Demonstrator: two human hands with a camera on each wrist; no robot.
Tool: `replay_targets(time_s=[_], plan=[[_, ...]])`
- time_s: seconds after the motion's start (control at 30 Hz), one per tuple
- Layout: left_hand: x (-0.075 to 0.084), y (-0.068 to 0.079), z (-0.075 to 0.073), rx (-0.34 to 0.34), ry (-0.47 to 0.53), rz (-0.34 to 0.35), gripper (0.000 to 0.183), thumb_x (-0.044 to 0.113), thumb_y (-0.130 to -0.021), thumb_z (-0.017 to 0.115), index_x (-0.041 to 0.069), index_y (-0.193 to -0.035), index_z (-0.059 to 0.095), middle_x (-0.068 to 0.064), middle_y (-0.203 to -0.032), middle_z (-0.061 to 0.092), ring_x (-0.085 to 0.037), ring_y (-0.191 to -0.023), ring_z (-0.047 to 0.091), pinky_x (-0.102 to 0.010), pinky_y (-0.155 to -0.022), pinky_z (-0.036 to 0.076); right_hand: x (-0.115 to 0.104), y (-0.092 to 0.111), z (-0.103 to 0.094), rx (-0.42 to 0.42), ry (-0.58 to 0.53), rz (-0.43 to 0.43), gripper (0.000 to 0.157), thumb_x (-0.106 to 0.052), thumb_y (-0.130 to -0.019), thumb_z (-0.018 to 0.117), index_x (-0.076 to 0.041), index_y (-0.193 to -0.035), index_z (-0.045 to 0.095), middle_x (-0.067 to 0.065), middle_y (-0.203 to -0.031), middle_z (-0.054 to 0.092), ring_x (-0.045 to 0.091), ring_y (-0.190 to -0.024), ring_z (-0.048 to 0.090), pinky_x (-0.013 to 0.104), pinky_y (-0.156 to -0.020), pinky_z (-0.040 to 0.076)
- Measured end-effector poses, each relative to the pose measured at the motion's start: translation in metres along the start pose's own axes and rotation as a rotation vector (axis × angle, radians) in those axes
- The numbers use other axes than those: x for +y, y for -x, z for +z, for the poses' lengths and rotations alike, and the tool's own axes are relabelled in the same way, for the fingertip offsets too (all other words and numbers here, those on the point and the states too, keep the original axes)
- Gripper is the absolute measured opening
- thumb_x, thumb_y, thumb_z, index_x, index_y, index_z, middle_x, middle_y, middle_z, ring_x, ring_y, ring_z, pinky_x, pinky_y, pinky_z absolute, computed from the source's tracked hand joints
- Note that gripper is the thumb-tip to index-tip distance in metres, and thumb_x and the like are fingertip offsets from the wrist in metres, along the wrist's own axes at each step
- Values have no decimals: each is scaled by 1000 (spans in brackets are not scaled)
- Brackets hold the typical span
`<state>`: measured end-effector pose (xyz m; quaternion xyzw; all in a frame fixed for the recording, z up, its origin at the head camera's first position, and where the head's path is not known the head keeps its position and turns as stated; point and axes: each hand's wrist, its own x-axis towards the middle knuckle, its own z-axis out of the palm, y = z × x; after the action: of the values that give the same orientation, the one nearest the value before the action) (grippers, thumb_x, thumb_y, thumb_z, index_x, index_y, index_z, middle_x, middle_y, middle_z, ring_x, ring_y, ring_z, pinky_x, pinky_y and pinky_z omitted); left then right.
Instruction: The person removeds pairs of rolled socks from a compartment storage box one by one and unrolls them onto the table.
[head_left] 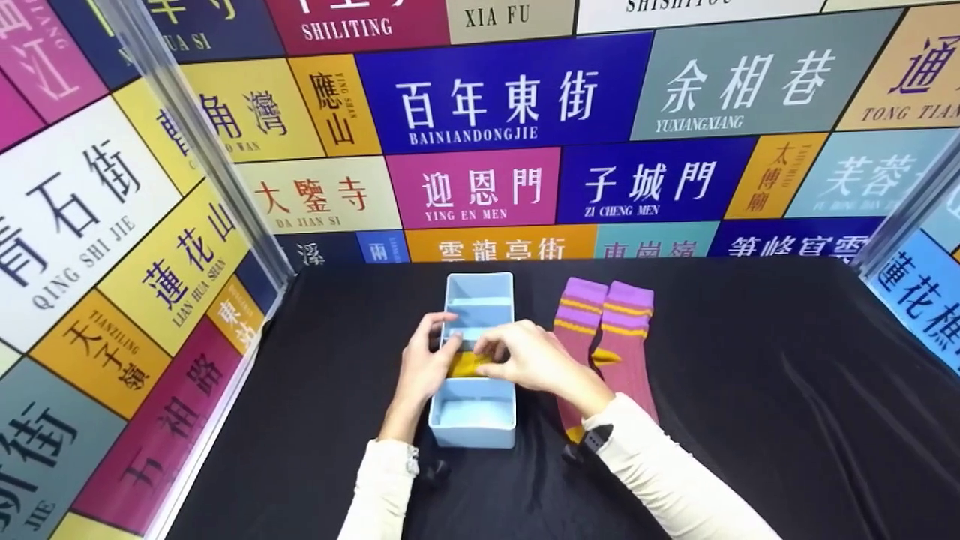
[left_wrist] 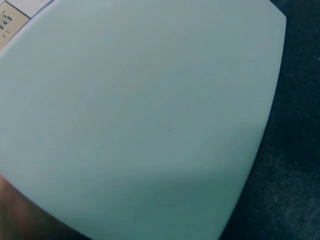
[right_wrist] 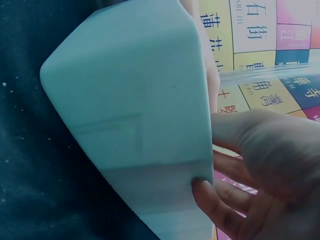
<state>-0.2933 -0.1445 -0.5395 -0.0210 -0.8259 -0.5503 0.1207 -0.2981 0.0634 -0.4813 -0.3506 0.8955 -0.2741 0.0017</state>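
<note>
A pale blue storage box with several compartments stands lengthwise before me on the black cloth. A mustard-yellow folded cloth sits in one of its middle compartments. My left hand grips the box's left wall, with thumb and index tips over the rim. From the right, my right hand reaches over the opposite rim, its thumb and fingers bent around the yellow cloth. The right wrist view shows a fingertip against the outer wall. Box wall fills most of the left wrist view.
Two pink socks with purple cuffs and yellow stripes lie flat to the right of the box, partly under my right forearm. Black cloth covers the table. Panels with printed place names stand behind and at both sides.
</note>
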Motion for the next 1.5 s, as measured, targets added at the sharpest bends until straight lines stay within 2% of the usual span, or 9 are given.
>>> replay_targets(time_s=[0.17, 0.33, 0.5, 0.6, 0.8, 1.0, 1.17, 1.5], plan=[[1, 1, 0, -14, 4, -8, 39, 29, -95, 67, 15, -131, 62, -12, -127, 69, -22, -104, 65, -42, -90, 48, 1, -4, 2, 21, 64, 27, 28, -36, -81, 84, -23, -106, 78, -4, -94, 78, 14, -84, 74, 37, -68, 56], [1, 1, 0, -18, -1, -3, 39, 25, -96, 67, 14, -132, 61, -12, -127, 68, -23, -105, 65, -44, -91, 47, -1, -7, 2, -8, 137, -19, 22, -33, -87, 79, -23, -106, 78, -6, -96, 78, 15, -85, 73, 38, -64, 55], [-1, 0, 0, -19, -20, -7, 38, 25, -96, 66, 16, -133, 61, -10, -127, 69, -22, -102, 65, -41, -89, 48, -3, -11, -3, -73, 128, -41, 26, -33, -84, 82, -17, -105, 79, -1, -96, 79, 17, -85, 74, 37, -72, 59], [-2, 0, 0, -19, -28, -1, 38, 26, -96, 66, 17, -133, 61, -9, -126, 69, -21, -103, 65, -41, -89, 48, -6, -14, -8, -100, 119, -58, 28, -26, -80, 85, -13, -104, 79, 4, -97, 79, 21, -88, 75, 39, -78, 60], [-2, 0, -1, -11, -36, 1, 35, 25, -97, 66, 20, -131, 61, -7, -126, 69, -21, -102, 64, -43, -90, 47, -11, -18, -10, -148, 166, -75, 32, -19, -78, 86, -13, -108, 79, 5, -101, 79, 25, -90, 74, 41, -81, 59], [-3, 1, -1, -19, -33, 11, 37, 30, -97, 66, 18, -132, 61, -6, -127, 69, -22, -103, 63, -44, -90, 47, -10, -21, -5, -139, 254, -25, 29, -31, -78, 86, -22, -105, 80, -2, -98, 79, 25, -86, 71, 46, -70, 57], [-2, 1, 0, -17, -12, 21, 40, 33, -96, 67, 15, -131, 61, -9, -125, 69, -25, -105, 65, -47, -90, 48, -8, -20, -3, -131, 329, -48, 23, -36, -80, 84, -28, -101, 80, -7, -92, 77, 24, -79, 67, 46, -61, 52], [-1, 0, -2, -22, 9, -3, 41, 32, -95, 68, 16, -132, 62, -5, -124, 70, -25, -102, 66, -42, -85, 48, -13, -11, -15, -140, 275, -18, 20, -38, -83, 82, -24, -97, 78, -4, -82, 73, 23, -69, 62, 37, -51, 44]])
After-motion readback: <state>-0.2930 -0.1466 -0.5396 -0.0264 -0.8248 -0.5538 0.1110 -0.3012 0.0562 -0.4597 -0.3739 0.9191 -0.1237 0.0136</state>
